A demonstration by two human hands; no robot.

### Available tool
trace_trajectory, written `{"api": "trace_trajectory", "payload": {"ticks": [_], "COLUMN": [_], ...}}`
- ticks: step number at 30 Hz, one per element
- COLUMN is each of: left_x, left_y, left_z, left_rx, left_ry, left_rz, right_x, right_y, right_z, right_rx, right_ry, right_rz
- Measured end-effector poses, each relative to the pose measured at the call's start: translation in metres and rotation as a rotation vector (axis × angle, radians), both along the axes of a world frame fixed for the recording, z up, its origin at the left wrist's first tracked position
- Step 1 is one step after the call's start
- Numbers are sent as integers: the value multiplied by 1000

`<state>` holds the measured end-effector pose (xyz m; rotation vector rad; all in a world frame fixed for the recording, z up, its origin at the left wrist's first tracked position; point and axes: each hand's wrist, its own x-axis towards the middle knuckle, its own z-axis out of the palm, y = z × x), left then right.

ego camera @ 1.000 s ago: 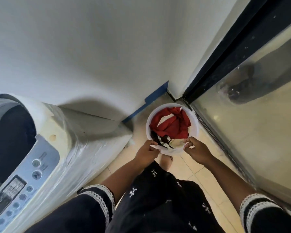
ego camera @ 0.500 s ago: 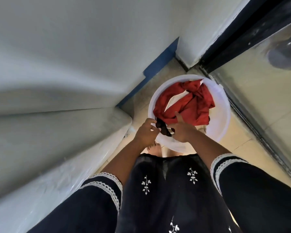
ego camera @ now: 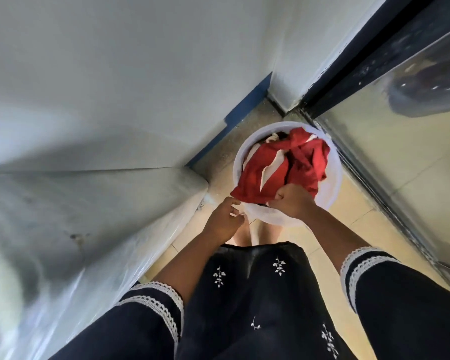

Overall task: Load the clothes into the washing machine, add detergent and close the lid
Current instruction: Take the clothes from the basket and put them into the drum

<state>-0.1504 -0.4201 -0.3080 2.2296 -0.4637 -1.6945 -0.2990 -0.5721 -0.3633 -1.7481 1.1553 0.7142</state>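
The person wears a dark navy garment [ego camera: 257, 307] with small white embroidered leaf sprigs. Both sleeves [ego camera: 151, 310] end below the elbow in two bands of white lace trim (scalloped edges). Forearms, hands and feet are bare.

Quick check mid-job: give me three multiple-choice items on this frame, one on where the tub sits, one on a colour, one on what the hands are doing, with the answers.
1. Where is the white tub?
A. On the floor in the corner beside the washing machine
B. On top of the machine
C. Held up at chest height

2. What colour is the top cloth in the tub?
A. Blue
B. Red
C. Green

3. What is the right hand doing?
A. Hanging open and away from the tub
B. Pressing a button
C. Gripping the red cloth

Answers: 1 A, the tub rests on the tiles at the wall corner. 2 B, red fabric fills the top. 3 C, its fingers are closed on the cloth's near edge, while the left hand is open by the rim.
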Motion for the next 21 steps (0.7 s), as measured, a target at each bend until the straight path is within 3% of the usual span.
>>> {"api": "trace_trajectory", "payload": {"ticks": [9, 15, 19, 21], "left_x": [0, 3, 15, 20], "left_y": [12, 40, 57, 66], "left_z": [136, 206, 248, 268], "left_rx": [-276, -449, -450, -424], "left_ry": [-106, -385, -502, -457], "left_rz": [-117, -139, 150, 380], "right_x": [29, 41, 30, 18], "right_y": [58, 79, 88, 94], "right_z": [208, 305, 325, 328], "right_rx": [195, 234, -116, -189], "right_ry": [-462, -788, -808, -821], "right_rz": [-383, -416, -324, -255]}}
